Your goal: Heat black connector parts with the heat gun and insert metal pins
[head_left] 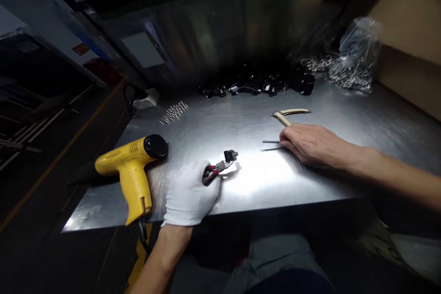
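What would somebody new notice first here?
Probably the yellow gun-shaped tool at the left end of the metal table. Next, the white-gloved left hand near its front edge, holding pliers with a small black part at their tip. Farther right, the bare right hand holds a thin rod.

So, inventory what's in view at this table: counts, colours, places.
heat gun: one, yellow-black, left
box: one, white, rear left
small parts: many, silver, rear left
loose pieces: many, black, rear middle
bag: one, clear, silver contents, rear right
nippers: one, cream-handled, by right hand
rod: one, dark, right hand
pliers: one, red-black, left hand
block: one, black, pliers' tip
table: one, grey, below
left hand: one, white-gloved, front
right hand: one, bare, right
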Demonstrator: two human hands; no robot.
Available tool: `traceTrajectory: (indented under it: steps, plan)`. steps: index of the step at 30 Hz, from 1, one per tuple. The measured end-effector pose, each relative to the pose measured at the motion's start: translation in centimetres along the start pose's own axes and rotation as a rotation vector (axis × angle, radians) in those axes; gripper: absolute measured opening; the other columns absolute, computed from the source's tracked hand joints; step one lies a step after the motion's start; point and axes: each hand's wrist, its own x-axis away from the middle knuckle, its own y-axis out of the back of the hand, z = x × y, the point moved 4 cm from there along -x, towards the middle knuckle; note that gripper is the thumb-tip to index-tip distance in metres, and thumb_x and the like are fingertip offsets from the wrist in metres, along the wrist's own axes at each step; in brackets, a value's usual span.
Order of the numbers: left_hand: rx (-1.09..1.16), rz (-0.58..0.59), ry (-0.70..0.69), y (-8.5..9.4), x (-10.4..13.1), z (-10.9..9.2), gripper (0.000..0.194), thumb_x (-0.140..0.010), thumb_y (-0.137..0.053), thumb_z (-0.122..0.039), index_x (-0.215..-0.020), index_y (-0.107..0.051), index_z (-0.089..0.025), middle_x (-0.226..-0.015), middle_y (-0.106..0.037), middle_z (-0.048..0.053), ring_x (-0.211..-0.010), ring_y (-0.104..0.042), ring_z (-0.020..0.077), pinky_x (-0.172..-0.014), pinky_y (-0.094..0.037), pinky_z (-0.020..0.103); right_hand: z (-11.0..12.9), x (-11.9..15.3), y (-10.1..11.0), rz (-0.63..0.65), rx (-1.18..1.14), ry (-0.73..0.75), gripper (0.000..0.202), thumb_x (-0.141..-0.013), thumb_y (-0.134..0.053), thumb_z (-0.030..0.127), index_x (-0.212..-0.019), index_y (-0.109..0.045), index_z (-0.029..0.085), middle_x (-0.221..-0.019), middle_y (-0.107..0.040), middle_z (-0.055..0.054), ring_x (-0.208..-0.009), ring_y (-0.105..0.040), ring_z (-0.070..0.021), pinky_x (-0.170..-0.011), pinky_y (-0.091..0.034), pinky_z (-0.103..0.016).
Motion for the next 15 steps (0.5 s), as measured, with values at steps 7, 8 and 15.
traceTrajectory:
  steps: [7,8,15]
  plan:
    - [-0.087,0.100,0.000,-0.6,-0.6,0.7,0.021,-0.080,-0.064,-0.029,-0.066,-0.049,-0.024,-0.066,-0.055,0.000,-0.064,-0.051,0.0183,-0.062,-0.032,0.031,3.4,-2.7,-0.6,-0.079,-0.276,0.241,0.025,-0.105,-0.043,0.030,-0.114,-0.061,0.016,-0.085,-0.066,-0.001,-0.070,-0.058,-0.0137,-0.064,-0.042,-0.027]
    - [-0.104,0.107,0.006,-0.6,-0.7,0.7,0.022,-0.080,-0.064,-0.030,-0.066,-0.048,-0.024,-0.065,-0.054,0.000,-0.064,-0.051,0.0182,-0.062,-0.032,0.031,3.6,-2.9,-0.7,-0.108,-0.312,0.283,0.024,-0.105,-0.044,0.028,-0.111,-0.063,0.014,-0.087,-0.067,-0.003,-0.073,-0.059,-0.0141,-0.066,-0.044,-0.027]
    - [-0.119,0.127,0.002,-0.6,-0.9,0.7,0.021,-0.080,-0.063,-0.030,-0.066,-0.049,-0.023,-0.065,-0.052,-0.001,-0.062,-0.050,0.0175,-0.060,-0.033,0.030,3.7,-2.8,-2.0,-0.131,-0.394,0.304,0.024,-0.104,-0.047,0.025,-0.108,-0.068,0.013,-0.086,-0.069,-0.002,-0.072,-0.061,-0.0140,-0.066,-0.045,-0.026]
